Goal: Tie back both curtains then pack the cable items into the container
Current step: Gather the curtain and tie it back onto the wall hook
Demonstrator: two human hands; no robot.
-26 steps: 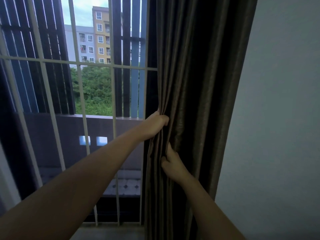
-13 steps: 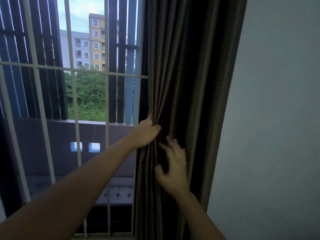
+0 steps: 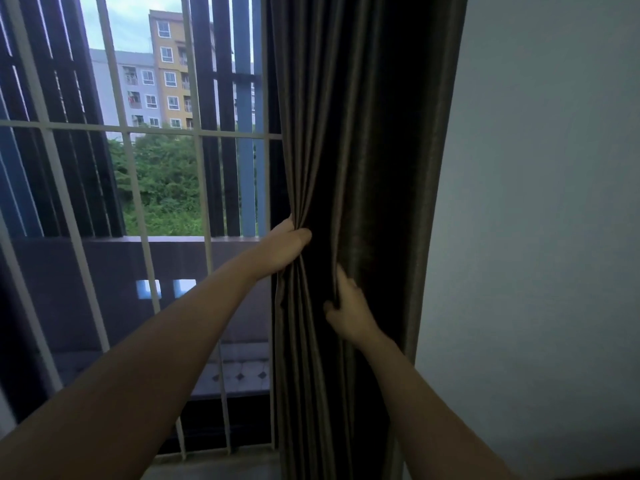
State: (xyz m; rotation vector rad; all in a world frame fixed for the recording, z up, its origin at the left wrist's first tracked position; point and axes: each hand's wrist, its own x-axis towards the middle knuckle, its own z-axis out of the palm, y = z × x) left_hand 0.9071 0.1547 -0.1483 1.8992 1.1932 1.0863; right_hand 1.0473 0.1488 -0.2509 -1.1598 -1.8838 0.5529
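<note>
A dark brown curtain [image 3: 363, 150] hangs in long vertical pleats from 12 o'clock to 6 o'clock, just right of centre, its sheen catching dull daylight. The person's left hand [image 3: 287, 247] clenches the curtain's window-side edge, bunching the pleats into a waist. At 5 o'clock from it, the right hand [image 3: 348, 313] curls its fingers into the folds and grips them. A white window grille [image 3: 204, 188] fills 9 o'clock, an apartment block [image 3: 169, 81] showing at 11; a pale wall [image 3: 536, 202] stands at 3 o'clock.
</note>
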